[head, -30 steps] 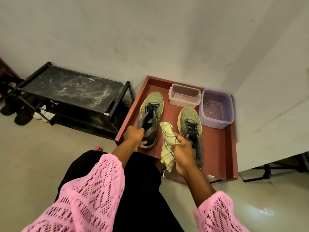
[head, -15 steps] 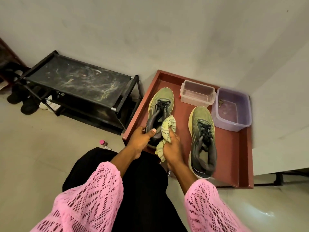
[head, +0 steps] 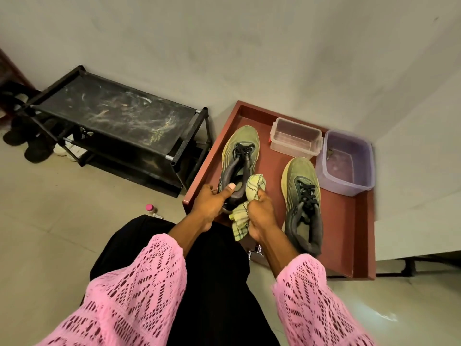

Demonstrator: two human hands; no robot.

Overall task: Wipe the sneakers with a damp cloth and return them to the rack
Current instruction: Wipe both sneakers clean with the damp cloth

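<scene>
Two olive-green sneakers with dark collars lie on a red-brown tray (head: 361,236). My left hand (head: 209,203) grips the heel of the left sneaker (head: 240,146), thumb over its collar. My right hand (head: 262,216) is closed on a yellow-green cloth (head: 254,183), which presses against that sneaker's heel opening. The right sneaker (head: 300,186) lies free on the tray beside my right wrist. The black shoe rack (head: 117,121) stands to the left of the tray, its top shelf bare and scuffed.
At the tray's far end sit a clear plastic box (head: 295,137) and a purple tub (head: 346,163) holding water. Dark shoes (head: 27,143) lie on the floor left of the rack. A small pink-capped bottle (head: 150,209) stands on the floor by my knee.
My right hand let go of the right sneaker and carried the cloth over to the left sneaker's heel. My left hand kept its hold on the left sneaker.
</scene>
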